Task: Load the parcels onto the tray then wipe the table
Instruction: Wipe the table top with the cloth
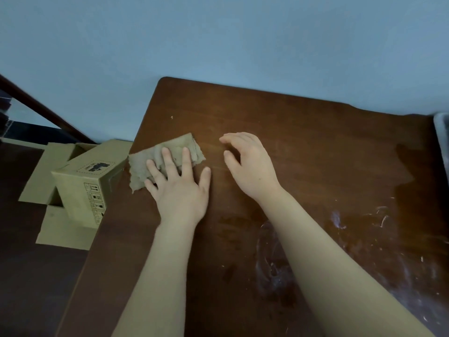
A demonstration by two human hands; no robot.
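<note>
A folded beige cloth (155, 156) lies near the left edge of the dark brown wooden table (303, 147). My left hand (179, 188) presses flat on the cloth with its fingers spread over it. My right hand (250, 164) hovers just to the right of the cloth, fingers curled and apart, holding nothing. At the far right edge only a sliver of a grey tray (443, 139) shows. No parcels are visible on the table.
An open cardboard box (87, 186) stands on the floor against the table's left side, flaps spread out. A blue wall runs behind the table. White smears and scratches (379, 222) mark the table's right front part.
</note>
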